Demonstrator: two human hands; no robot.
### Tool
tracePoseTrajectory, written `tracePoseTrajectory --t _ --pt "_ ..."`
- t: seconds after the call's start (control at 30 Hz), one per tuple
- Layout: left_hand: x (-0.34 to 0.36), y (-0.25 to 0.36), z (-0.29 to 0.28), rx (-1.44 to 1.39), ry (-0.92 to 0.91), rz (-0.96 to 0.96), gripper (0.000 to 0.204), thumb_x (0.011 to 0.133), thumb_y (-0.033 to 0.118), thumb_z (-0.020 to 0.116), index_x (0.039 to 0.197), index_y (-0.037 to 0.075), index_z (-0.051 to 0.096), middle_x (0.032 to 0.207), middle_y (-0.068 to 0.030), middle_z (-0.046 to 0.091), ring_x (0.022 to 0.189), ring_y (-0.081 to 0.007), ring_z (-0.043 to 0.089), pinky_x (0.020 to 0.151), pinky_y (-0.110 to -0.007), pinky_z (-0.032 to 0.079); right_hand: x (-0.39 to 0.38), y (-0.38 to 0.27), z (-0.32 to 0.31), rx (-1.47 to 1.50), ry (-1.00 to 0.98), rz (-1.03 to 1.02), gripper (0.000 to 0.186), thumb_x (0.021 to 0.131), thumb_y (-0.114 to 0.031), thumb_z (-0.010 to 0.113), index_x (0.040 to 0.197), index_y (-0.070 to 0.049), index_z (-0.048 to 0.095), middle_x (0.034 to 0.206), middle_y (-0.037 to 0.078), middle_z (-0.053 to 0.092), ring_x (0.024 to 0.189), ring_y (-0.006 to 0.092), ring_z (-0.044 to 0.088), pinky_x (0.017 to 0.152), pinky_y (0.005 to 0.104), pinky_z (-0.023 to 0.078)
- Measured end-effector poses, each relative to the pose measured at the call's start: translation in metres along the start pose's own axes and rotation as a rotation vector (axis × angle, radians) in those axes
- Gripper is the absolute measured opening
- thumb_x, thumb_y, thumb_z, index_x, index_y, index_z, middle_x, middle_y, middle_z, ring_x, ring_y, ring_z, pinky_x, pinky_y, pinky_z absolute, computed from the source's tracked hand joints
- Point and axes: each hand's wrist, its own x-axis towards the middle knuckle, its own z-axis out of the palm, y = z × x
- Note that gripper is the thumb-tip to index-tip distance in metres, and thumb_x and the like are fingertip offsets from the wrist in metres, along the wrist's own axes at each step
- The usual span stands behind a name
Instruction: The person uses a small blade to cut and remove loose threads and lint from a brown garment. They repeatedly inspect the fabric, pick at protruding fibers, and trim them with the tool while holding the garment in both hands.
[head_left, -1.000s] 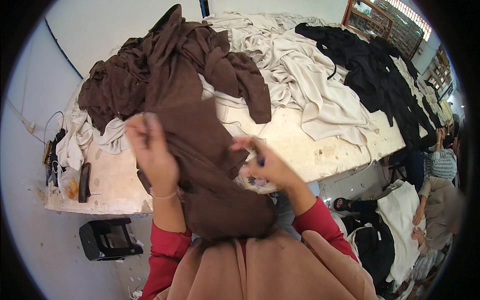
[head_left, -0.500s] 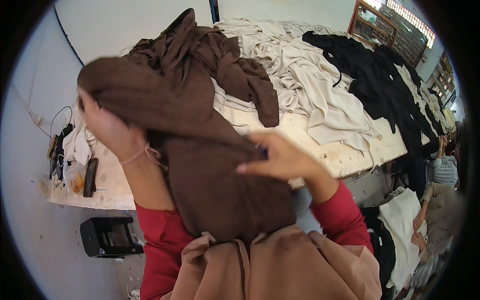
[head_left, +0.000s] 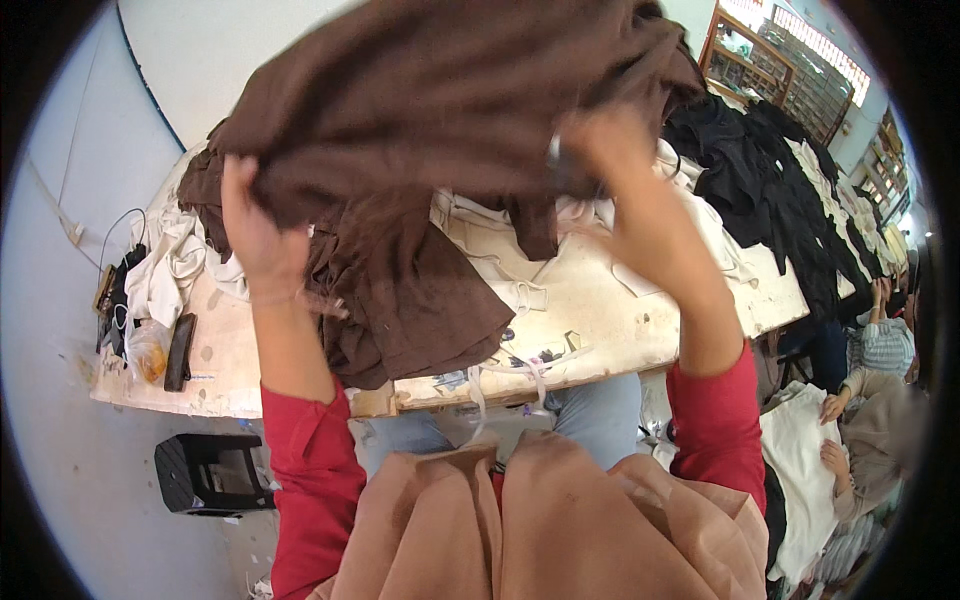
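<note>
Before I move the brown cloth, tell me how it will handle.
The brown cloth will probably flop rather than hold a shape: it drapes in soft, loose folds. It may be awkward to control, since it spreads out past the right hand.

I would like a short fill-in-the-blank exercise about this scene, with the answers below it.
The large raised cloth at the left hand and right hand is ____.
These hands' sleeves are ____.
The stool on the floor is ____.
On the table, the clear bag with orange contents sits toward the ____ end.

Answers: brown; red; black; left.
</note>
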Motion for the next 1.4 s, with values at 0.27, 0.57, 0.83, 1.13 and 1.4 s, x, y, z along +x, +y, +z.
tracePoseTrajectory --t 0.27,0.57,0.83,1.13,1.4 --pt "-0.115 0.007 -0.127 1.101 -0.258 -0.222 0.021 0.079 -0.007 0.06 0.097 0.0 0.068 0.112 -0.0086 0.065 0.112 -0.0205 0.06 0.101 -0.03 0.043 -0.077 0.022 0.006 0.578 -0.773 0.196 0.038 0.077 -0.001 0.077 0.114 -0.003 0.069 0.096 0.011 0.072 0.088 0.0245 0.069 0.079 0.0326 0.054" --pt "-0.146 0.019 -0.094 1.418 -0.222 0.036 0.028 0.079 -0.006 0.062 0.103 0.006 0.069 0.117 -0.0062 0.061 0.113 -0.0219 0.058 0.1 -0.033 0.043 -0.104 0.045 0.068 0.12 -0.286 0.468 0.041 0.072 -0.012 0.082 0.109 -0.008 0.067 0.107 0.007 0.063 0.103 0.0349 0.065 0.084 0.0452 0.052" --pt "-0.167 0.032 -0.082 0.971 0.051 -0.461 0.024 0.096 0.001 0.053 0.117 0.006 0.064 0.104 -0.0012 0.058 0.088 -0.0101 0.057 0.072 -0.023 0.046 -0.13 0.077 0.07 0.207 -0.32 0.56 0.029 0.079 -0.016 0.078 0.104 -0.005 0.069 0.106 0.01 0.065 0.098 0.0348 0.066 0.081 0.0429 0.052" --pt "-0.165 0.031 -0.067 0.927 -0.042 -0.373 0.039 0.096 0.0 0.06 0.135 0.001 0.054 0.132 -0.0076 0.057 0.111 -0.0102 0.058 0.091 -0.023 0.046 -0.144 0.078 0.061 0.073 -0.102 0.438 0.035 0.072 0.002 0.068 0.106 -0.004 0.07 0.102 0.012 0.065 0.093 0.0314 0.066 0.082 0.0361 0.051" --pt "-0.141 0.071 -0.083 1.03 -0.018 -0.396 0.053 0.094 0.0 0.065 0.144 0.002 0.049 0.133 -0.0094 0.057 0.101 -0.0107 0.057 0.086 -0.025 0.047 -0.16 0.021 -0.048 0.319 -0.081 0.399 0.033 0.065 0.011 0.065 0.095 0.001 0.074 0.082 0.008 0.064 0.08 0.0185 0.06 0.07 0.0275 0.046"
